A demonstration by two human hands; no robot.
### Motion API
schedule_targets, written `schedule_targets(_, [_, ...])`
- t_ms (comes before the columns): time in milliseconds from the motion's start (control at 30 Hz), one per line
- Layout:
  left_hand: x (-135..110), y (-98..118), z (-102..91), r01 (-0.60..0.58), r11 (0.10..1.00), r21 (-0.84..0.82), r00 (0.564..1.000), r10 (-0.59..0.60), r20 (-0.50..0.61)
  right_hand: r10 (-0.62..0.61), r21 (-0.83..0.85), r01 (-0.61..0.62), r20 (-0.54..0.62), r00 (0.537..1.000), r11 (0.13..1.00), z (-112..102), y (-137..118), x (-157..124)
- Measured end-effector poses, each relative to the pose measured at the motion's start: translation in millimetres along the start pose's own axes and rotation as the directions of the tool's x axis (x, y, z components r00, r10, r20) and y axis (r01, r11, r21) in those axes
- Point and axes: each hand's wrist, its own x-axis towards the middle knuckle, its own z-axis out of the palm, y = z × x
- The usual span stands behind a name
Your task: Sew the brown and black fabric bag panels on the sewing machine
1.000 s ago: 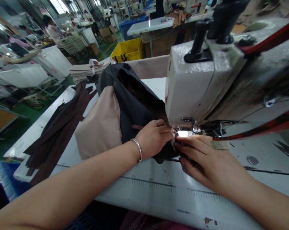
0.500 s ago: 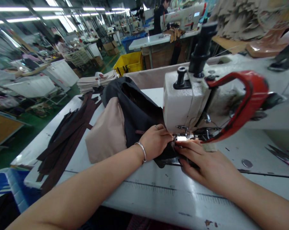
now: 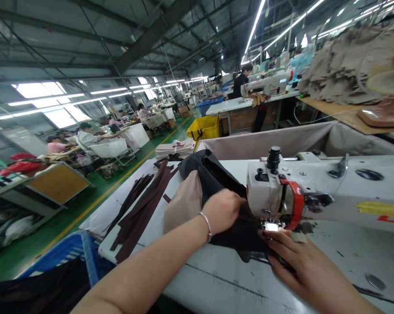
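Note:
My left hand (image 3: 223,210), with a silver bangle at its wrist, is somewhat blurred. Its curled fingers grip the black fabric (image 3: 238,233) just left of the sewing machine head (image 3: 265,189). Joined to this cloth is a beige fabric panel (image 3: 184,203), bulging up on the left. My right hand (image 3: 297,253) lies with fingers stretched out beside the lit presser foot (image 3: 271,226), fingertips touching the fabric edge there. The needle point is too small to make out.
Dark brown strips (image 3: 144,209) lie along the table's left side. Behind them sits a stack of beige pieces (image 3: 174,149). A blue basket (image 3: 87,257) with dark cloth stands at the lower left. A yellow crate (image 3: 203,127) and a person (image 3: 240,83) are farther back.
The camera view has tilted up and turned left. My left hand has moved away from the presser foot, up and left along the fabric. My right hand stays by the foot.

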Motion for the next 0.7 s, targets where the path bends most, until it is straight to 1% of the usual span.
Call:
schedule_targets(33, [4.8, -16.7, -14.5, 0.150, 0.989, 0.017, 0.987, -0.148, -0.068, 0.001, 0.000, -0.001, -0.002, 1.000, 1.000, 1.5, -0.1, 0.0])
schedule_targets(67, [10.9, -34.8, -28.1, 0.293, 0.956, 0.022, 0.948, -0.288, -0.133, 0.003, 0.002, -0.003, -0.001, 1.000, 1.000, 3.2, -0.1, -0.2])
schedule_targets(100, [18.1, -52.9, -39.8, 0.407, 0.913, 0.013, 0.901, -0.399, -0.171, 0.009, 0.005, -0.009, 0.002, 1.000, 1.000, 5.0, 0.1, -0.4])
schedule_targets(133, [26.3, -69.9, -49.2, 0.488, 0.873, -0.005, 0.858, -0.481, -0.180, 0.018, 0.009, -0.018, 0.004, 1.000, 1.000, 6.8, 0.7, -0.7])
schedule_targets(167, [35.7, -84.8, -56.2, 0.539, 0.842, -0.026, 0.828, -0.535, -0.166, 0.023, 0.015, -0.023, 0.006, 1.000, 1.000, 8.6, 1.5, -1.2])
schedule_targets(200, [46.0, -97.1, -61.1, 0.567, 0.822, -0.052, 0.810, -0.568, -0.148, 0.031, 0.022, -0.031, 0.005, 1.000, 0.999, 10.2, 2.6, -1.8])
schedule_targets(267, [70.3, -113.2, -67.4, 0.578, 0.807, -0.120, 0.797, -0.590, -0.126, 0.047, 0.040, -0.047, 0.012, 0.999, 0.998, 13.0, 5.4, -3.7])
schedule_targets(367, [114.5, -119.9, -77.8, 0.517, 0.816, -0.258, 0.805, -0.566, -0.179, 0.080, 0.088, -0.083, 0.039, 0.996, 0.993, 16.0, 9.8, -7.1])
schedule_targets(433, [142.9, -117.3, -87.4, 0.415, 0.839, -0.353, 0.824, -0.511, -0.244, 0.110, 0.125, -0.117, 0.065, 0.992, 0.985, 17.8, 12.1, -9.1])
schedule_targets(467, [153.0, -115.2, -92.3, 0.348, 0.851, -0.394, 0.838, -0.471, -0.275, 0.125, 0.141, -0.135, 0.079, 0.989, 0.981, 18.8, 13.4, -9.8])
schedule_targets(500, [158.1, -113.1, -97.0, 0.278, 0.860, -0.429, 0.853, -0.426, -0.302, 0.133, 0.155, -0.146, 0.093, 0.987, 0.977, 19.8, 14.9, -10.4])
schedule_targets(533, [156.3, -111.5, -101.6, 0.209, 0.864, -0.458, 0.867, -0.381, -0.322, 0.134, 0.167, -0.149, 0.102, 0.986, 0.975, 21.0, 16.9, -11.0])
schedule_targets(567, [146.3, -111.0, -105.9, 0.147, 0.863, -0.484, 0.883, -0.335, -0.330, 0.127, 0.178, -0.144, 0.105, 0.986, 0.973, 22.1, 19.5, -11.7])
schedule_targets(600, [126.9, -111.8, -110.4, 0.111, 0.860, -0.498, 0.900, -0.300, -0.316, 0.115, 0.189, -0.132, 0.102, 0.988, 0.973, 23.1, 22.6, -12.7])
schedule_targets(633, [97.9, -114.0, -115.2, 0.107, 0.858, -0.503, 0.914, -0.284, -0.291, 0.099, 0.201, -0.117, 0.096, 0.990, 0.973, 23.9, 26.0, -14.2])
schedule_targets(667, [59.9, -117.3, -120.4, 0.128, 0.853, -0.505, 0.929, -0.282, -0.241, 0.082, 0.217, -0.098, 0.083, 0.993, 0.971, 24.3, 29.1, -16.2])
schedule_targets(700, [14.1, -121.0, -126.2, 0.237, 0.859, -0.454, 0.922, -0.346, -0.174, 0.073, 0.242, -0.086, 0.059, 0.996, 0.967, 24.5, 31.4, -18.8])
